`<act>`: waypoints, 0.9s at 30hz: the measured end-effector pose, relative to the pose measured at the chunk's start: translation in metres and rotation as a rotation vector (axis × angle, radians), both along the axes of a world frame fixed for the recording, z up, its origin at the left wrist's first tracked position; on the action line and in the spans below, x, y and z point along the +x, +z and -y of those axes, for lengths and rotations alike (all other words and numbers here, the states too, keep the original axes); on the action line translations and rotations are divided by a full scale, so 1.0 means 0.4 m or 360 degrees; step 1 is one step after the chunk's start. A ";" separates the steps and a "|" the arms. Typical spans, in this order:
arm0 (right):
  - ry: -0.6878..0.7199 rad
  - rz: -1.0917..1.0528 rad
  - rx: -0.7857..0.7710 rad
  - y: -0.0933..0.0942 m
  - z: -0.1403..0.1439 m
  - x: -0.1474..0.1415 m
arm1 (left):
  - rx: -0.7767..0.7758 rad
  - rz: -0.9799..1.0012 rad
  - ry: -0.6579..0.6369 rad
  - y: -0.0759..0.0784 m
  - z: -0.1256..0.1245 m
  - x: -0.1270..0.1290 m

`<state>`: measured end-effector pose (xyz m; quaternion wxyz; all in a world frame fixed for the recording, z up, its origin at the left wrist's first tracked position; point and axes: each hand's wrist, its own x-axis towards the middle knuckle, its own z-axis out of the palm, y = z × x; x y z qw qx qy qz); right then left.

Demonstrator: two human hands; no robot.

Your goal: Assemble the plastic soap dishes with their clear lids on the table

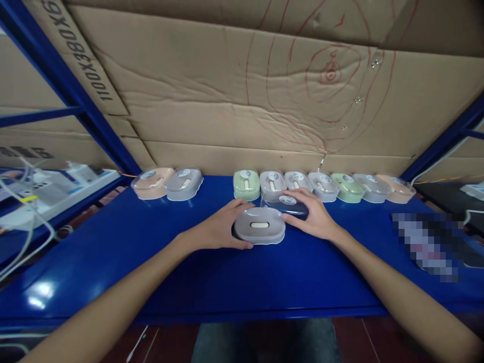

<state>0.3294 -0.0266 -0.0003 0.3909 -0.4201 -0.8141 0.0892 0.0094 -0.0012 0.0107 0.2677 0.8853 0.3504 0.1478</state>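
My left hand (219, 229) grips a grey oval lidded box (260, 229) by its left end, thumb at the near side and fingers behind. This box has a clear cover and a pale bar in the middle of its top. Directly behind it lies a dark navy oval box (286, 205) with a round label on its lid. My right hand (315, 217) closes around the navy box's right end, thumb at the near side and fingers over the far edge. The two boxes overlap in view; I cannot tell whether they touch.
Along the back stand a green box (246, 185), several grey, green and peach boxes, and at left a peach box (151, 184) beside a grey box (184, 184). Cardboard (227, 91) walls the rear of the blue tabletop (159, 252). A blurred-out item (427, 247) lies right; cables (38, 217) hang left.
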 end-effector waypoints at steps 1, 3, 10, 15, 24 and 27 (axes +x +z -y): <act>-0.0028 0.0066 0.0009 0.008 -0.001 0.010 | -0.0012 -0.0033 -0.0028 0.010 -0.004 -0.009; -0.0060 0.0191 -0.0009 0.024 -0.001 0.027 | -0.0018 -0.0077 -0.0072 0.031 -0.011 -0.026; -0.0036 0.0516 -0.0102 0.047 -0.004 0.058 | 0.0015 -0.0272 -0.0050 0.068 -0.021 -0.061; 0.0006 0.0738 -0.0094 0.035 -0.007 0.060 | 0.0003 -0.0331 -0.0057 0.073 -0.024 -0.072; -0.0040 0.0820 -0.0079 0.027 0.001 0.058 | 0.0008 -0.0337 -0.0079 0.076 -0.026 -0.078; -0.0025 0.0708 -0.0093 0.029 0.008 0.042 | 0.0004 -0.0283 -0.0082 0.074 -0.024 -0.073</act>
